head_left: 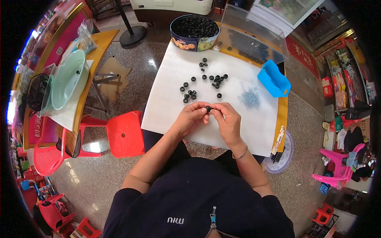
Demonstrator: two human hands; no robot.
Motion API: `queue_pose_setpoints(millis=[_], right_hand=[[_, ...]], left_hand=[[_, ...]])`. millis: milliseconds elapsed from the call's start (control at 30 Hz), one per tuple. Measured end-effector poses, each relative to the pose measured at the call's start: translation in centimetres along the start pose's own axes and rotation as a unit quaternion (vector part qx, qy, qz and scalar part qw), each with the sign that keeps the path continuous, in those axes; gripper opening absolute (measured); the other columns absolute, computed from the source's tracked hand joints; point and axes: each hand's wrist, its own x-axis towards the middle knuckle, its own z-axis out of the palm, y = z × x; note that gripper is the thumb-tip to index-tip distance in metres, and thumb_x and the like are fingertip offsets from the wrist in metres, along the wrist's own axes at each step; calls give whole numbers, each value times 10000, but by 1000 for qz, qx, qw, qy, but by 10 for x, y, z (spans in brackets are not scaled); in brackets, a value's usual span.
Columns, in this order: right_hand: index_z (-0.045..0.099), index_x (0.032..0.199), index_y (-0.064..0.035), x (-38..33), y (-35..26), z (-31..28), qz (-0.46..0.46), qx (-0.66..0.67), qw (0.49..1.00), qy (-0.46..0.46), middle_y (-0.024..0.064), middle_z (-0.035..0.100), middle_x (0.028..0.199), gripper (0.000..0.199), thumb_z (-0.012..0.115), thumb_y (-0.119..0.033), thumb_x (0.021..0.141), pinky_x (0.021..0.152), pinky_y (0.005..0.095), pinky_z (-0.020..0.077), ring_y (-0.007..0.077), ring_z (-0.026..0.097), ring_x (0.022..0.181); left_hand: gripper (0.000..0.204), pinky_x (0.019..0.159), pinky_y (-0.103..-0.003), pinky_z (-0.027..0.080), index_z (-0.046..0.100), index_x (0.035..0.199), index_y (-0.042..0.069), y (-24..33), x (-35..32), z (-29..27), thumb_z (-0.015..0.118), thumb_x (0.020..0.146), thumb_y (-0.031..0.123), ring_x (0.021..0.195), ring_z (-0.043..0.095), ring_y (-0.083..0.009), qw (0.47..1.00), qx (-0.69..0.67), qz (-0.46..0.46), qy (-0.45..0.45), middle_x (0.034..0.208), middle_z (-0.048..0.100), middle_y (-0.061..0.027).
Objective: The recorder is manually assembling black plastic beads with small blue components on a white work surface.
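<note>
The white sheet (170, 91) covering the small table serves as the landmark here. Around it lies a polished stone floor; to the sheet's left stands a red plastic stool (124, 134), and farther left a second table carrying a pale green basin (68, 79). More red chairs crowd the room's lower-left edge, pink ones the lower right.

At the sheet's far edge sits a round blue tin (194, 31) heaped with small black rings, and beside it, toward the far right corner, a clear plastic box (254, 35). A blue plastic tray (274, 78) rests just off the sheet's right side. Near that, on the sheet, is a small heap of tiny bluish metal parts (250, 98). Across the sheet's middle lie scattered black rings (204, 81), loose and mostly apart.

At the sheet's near edge both hands meet. The left hand (191, 118) and the right hand (226, 122) each pinch the same single black ring (208, 108) between fingertips, held just above the paper; the fingers are closed on it, not relaxed.

The step in hand looks like fitting or checking one ring at the fingertips. The next move likely calls for a fine, steady pinch and a free hand to reach either the metal heap or the loose rings.
</note>
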Motion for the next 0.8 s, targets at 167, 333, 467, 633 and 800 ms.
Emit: queue_pose_setpoints(millis=[167,333,467,633,800], right_hand=[[647,946,-6,-3,7,2,-40,-34,999,10,92,632,878,141,620,7,808,661,277,487,187,614,759],[634,953,-5,-3,11,2,-131,-99,986,6,97,619,876,177,612,47,785,640,299,480,221,591,761],[626,947,0,-4,10,1,-170,-120,978,3,105,605,863,190,600,68,771,634,321,478,246,575,754],[608,997,-12,-6,25,-4,-181,-97,979,-17,99,592,869,271,606,58,735,656,352,480,259,559,772],[596,983,-5,-9,24,-3,-212,-141,967,-20,93,585,892,249,595,49,741,674,344,476,266,550,789]], left_hand=[[188,679,-237,486,570,1076,-11,-5,1,0,547,905,64,691,578,-120,999,25,18,14,827,609,-62],[187,680,-244,490,577,1076,-21,-6,0,2,534,911,53,683,575,-121,998,43,26,31,833,611,-61],[194,687,-244,492,582,1075,-36,-8,-1,1,534,911,55,683,576,-117,997,63,20,32,827,615,-62],[228,702,-244,496,581,1107,-48,-8,-1,3,535,909,55,725,596,-117,992,121,11,40,854,631,-70],[269,694,-233,487,581,1132,-51,-6,-3,11,563,905,92,727,584,-100,979,199,40,16,877,636,-58]])
